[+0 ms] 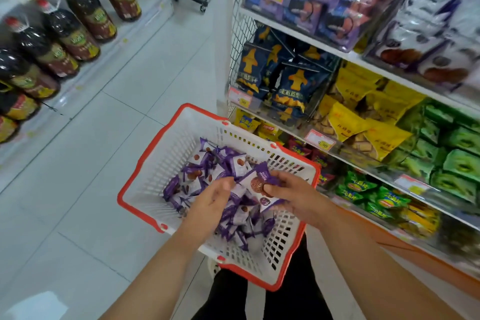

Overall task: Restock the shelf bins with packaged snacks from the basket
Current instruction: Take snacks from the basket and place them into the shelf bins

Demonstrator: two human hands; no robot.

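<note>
A tiled floor (109, 117) fills the left and middle of the view, with a row of dark bottles (78, 18) with red caps lined along its left side. On the right rises a shelf unit (291, 28) whose tiers carry clear bins: purple and white packs at the top, dark blue bags (275, 73) at the near left corner of the next tier, yellow bags (363, 114) beside them, green packs (452, 148) further right. Price labels (320, 141) hang on the shelf edges. Below, in front of the person, sits a white basket (161, 163) with a red rim, its right edge close to the lower shelves. A heap of small purple-and-white snack packets (207, 171) lies across the basket's bottom, thickest toward its right half. The left hand (213, 199) reaches into the heap, its grip loosely curled with fingertips among the packets; whether it actually holds one I cannot tell. The right hand (293, 197) hovers over the basket's right side, its grip pinching a bunch of the packets (259, 180) between thumb and fingers.
</note>
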